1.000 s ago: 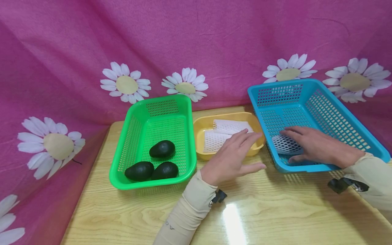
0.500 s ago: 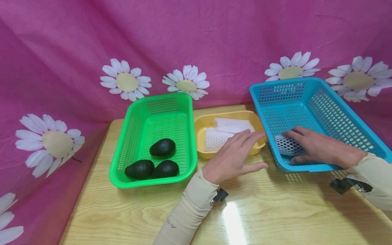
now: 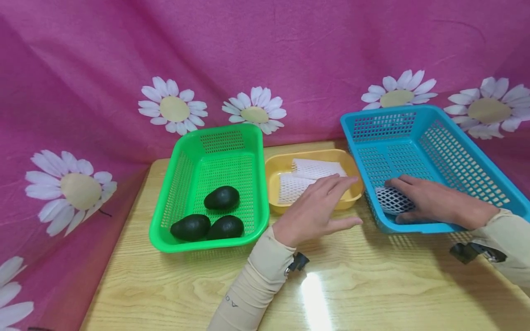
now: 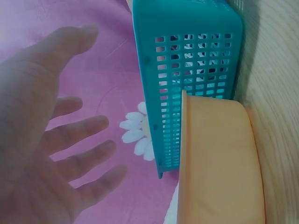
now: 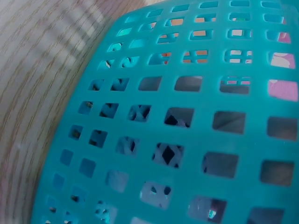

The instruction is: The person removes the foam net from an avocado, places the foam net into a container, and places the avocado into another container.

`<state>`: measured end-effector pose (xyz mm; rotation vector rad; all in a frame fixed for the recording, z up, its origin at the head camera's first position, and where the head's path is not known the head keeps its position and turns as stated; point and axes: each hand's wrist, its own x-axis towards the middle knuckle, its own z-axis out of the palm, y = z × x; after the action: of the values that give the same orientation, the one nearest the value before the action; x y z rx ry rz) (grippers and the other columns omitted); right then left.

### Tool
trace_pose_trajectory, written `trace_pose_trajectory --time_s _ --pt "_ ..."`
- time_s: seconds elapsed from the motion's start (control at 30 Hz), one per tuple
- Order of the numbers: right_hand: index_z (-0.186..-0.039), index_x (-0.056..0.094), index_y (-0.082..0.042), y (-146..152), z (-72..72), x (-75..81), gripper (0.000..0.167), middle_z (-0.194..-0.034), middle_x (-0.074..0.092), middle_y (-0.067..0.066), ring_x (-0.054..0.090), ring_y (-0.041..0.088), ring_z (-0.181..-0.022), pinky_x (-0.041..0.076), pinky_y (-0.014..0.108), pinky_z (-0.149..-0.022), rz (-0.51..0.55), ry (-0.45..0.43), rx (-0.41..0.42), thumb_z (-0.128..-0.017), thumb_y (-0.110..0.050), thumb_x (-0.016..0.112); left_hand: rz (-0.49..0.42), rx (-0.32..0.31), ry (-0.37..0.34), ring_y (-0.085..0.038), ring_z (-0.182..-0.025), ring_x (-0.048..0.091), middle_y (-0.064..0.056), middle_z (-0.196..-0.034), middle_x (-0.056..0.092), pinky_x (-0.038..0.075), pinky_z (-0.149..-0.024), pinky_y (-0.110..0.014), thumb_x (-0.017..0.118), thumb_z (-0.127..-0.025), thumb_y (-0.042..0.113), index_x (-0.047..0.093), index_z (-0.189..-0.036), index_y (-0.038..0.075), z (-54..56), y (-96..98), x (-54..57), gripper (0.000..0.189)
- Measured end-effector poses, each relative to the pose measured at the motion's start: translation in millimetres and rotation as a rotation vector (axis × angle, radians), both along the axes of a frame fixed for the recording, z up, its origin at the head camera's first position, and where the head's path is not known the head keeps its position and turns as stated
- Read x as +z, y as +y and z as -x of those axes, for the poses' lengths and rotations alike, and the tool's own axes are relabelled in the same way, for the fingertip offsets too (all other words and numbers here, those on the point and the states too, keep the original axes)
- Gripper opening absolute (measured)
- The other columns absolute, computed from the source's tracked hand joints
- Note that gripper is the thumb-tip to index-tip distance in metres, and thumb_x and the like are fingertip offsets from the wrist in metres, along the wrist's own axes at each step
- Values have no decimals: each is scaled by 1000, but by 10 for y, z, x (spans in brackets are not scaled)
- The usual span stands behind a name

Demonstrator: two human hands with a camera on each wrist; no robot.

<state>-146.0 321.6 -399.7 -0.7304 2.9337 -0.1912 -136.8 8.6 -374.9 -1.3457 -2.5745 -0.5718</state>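
Observation:
In the head view my right hand (image 3: 443,200) reaches over the front rim of the blue basket (image 3: 397,227). Its fingers and thumb grip an avocado in a white foam net (image 3: 392,200), low in the front left corner. From the right wrist, the basket wall (image 5: 201,135) covers most of the hand, and bits of the net (image 5: 168,154) show through its holes. My left hand (image 3: 312,211), fingers extended and thumb apart, hovers at the front of a yellow basin (image 3: 274,177) and holds nothing. Flat white foam nets (image 3: 319,168) lie in that basin, partly behind the hand.
To the left stands a green basket (image 3: 225,161) with three dark avocados (image 3: 222,198) in its front half. All the containers stand on a wooden table (image 3: 182,285), backed by a pink flowered cloth (image 3: 306,55). The yellow basin sits between the two baskets.
The head view has shifted slightly, so the containers appear a little further right. Both hands stay in nearly the same places, the right still gripping the netted avocado.

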Motion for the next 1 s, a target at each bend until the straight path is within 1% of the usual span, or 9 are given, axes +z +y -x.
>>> trace_pose_trajectory --time_s 0.17,0.23,0.5,0.67,0.8,1.0 --pt "-145 52 -2 15 -3 -1 86 -127 65 19 68 37 -108 58 56 -84 2 -19 18 -74 -29 93 -14 1 12 -20 -143 50 -4 -151 54 41 -123 -33 69 -95 54 41 -157 13 6 -19 8 79" --pt "-146 51 -2 17 1 -5 87 -128 64 20 67 38 -110 58 56 -86 -1 -24 21 -74 -28 93 -23 -4 11 -20 -143 51 -5 -150 54 42 -123 -33 70 -95 53 41 -156 12 9 -25 9 79" --pt "-141 52 1 31 18 -56 84 -120 63 18 66 31 -99 58 50 -79 8 2 54 -71 -21 94 2 -3 -3 -19 -144 50 -4 -152 54 40 -124 -31 67 -96 54 41 -157 13 8 -24 14 78" --pt "-139 53 0 18 10 -31 83 -119 64 17 67 29 -98 58 49 -78 -6 6 62 -71 -21 94 1 -2 -21 -19 -144 50 -4 -152 54 40 -124 -31 66 -97 54 40 -157 14 -3 -34 29 77" --pt "-139 55 -1 8 14 -3 82 -119 64 17 67 27 -97 59 47 -77 -11 -10 51 -71 -24 93 -3 1 -29 -19 -143 51 -4 -152 54 41 -123 -31 65 -98 53 40 -157 14 -1 -49 36 76" --pt "-144 53 -4 -3 14 42 79 -128 64 20 67 31 -105 59 52 -82 -7 -42 4 -76 -25 88 -1 5 -36 -19 -142 52 -4 -151 56 41 -123 -30 65 -98 52 40 -158 14 -16 -68 41 75"
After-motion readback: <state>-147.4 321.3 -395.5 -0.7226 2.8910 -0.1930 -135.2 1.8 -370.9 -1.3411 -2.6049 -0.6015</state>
